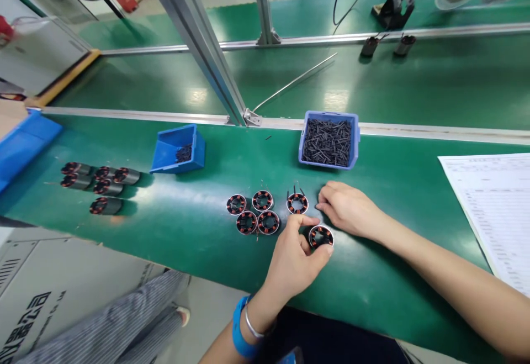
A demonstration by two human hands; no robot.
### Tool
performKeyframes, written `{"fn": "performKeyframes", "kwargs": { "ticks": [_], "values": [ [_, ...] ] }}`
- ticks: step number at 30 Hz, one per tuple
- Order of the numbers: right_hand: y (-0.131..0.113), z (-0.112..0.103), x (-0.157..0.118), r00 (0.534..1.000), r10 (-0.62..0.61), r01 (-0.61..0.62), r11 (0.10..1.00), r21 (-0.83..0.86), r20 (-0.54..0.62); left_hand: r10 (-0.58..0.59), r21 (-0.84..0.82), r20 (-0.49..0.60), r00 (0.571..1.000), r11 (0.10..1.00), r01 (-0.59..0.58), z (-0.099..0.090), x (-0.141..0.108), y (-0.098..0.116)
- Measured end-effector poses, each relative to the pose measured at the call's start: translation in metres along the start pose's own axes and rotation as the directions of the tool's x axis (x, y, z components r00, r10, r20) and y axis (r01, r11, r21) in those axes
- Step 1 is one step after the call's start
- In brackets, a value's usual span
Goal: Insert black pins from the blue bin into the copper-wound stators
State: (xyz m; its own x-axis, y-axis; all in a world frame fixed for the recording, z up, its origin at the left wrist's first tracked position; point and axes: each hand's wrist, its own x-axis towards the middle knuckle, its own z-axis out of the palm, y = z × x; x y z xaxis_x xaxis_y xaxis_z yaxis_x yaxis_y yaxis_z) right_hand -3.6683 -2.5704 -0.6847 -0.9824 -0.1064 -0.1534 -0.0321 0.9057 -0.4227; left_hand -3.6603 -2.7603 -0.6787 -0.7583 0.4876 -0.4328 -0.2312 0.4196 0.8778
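Between thumb and fingers, my left hand (298, 253) grips a round motor stator (322, 236) with copper windings at the table's near side. Just beyond it stands another stator (297, 203) with black sleeves sticking up from its far rim. My right hand (346, 207) rests on the table to the right of that one, its fingers curled together; whatever they hold, if anything, is hidden. Several more stators (262, 201) stand grouped left of my hands. Behind them, a purple-blue bin (355, 142) is filled with short black sleeves (327, 142).
A blue bin (163, 151) with a few black pieces and several stators (105, 205) are on the left. A metal post (202, 38) rises behind the work area. Paper sheets (492, 204) lie at right. Someone's striped trouser legs (124, 320) show at lower left.
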Motion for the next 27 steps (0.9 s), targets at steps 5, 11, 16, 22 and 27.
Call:
{"fn": "performKeyframes", "kwargs": {
  "ticks": [5,11,16,22,27],
  "values": [
    [0.007,-0.009,-0.018,0.991,0.079,-0.046,0.959,0.278,-0.11,0.098,0.053,-0.011,0.995,0.994,-0.097,0.003,0.007,0.007],
    [0.005,-0.012,-0.048,0.965,0.239,-0.043,0.558,0.828,-0.11,0.158,0.035,-0.072,0.985,0.987,-0.156,0.01,0.014,0.002],
    [-0.005,-0.009,-0.048,0.951,0.288,-0.015,0.411,0.912,-0.114,0.124,0.023,-0.094,0.988,0.992,-0.122,0.009,0.013,0.001],
    [-0.005,-0.008,-0.048,0.937,0.314,-0.002,0.441,0.897,-0.153,0.096,0.005,-0.08,0.992,0.995,-0.095,0.008,0.013,0.0],
    [-0.005,-0.006,-0.05,0.942,0.276,0.023,0.514,0.857,-0.191,0.103,0.022,-0.091,0.99,0.995,-0.101,0.008,0.013,0.0]
  ]
}}
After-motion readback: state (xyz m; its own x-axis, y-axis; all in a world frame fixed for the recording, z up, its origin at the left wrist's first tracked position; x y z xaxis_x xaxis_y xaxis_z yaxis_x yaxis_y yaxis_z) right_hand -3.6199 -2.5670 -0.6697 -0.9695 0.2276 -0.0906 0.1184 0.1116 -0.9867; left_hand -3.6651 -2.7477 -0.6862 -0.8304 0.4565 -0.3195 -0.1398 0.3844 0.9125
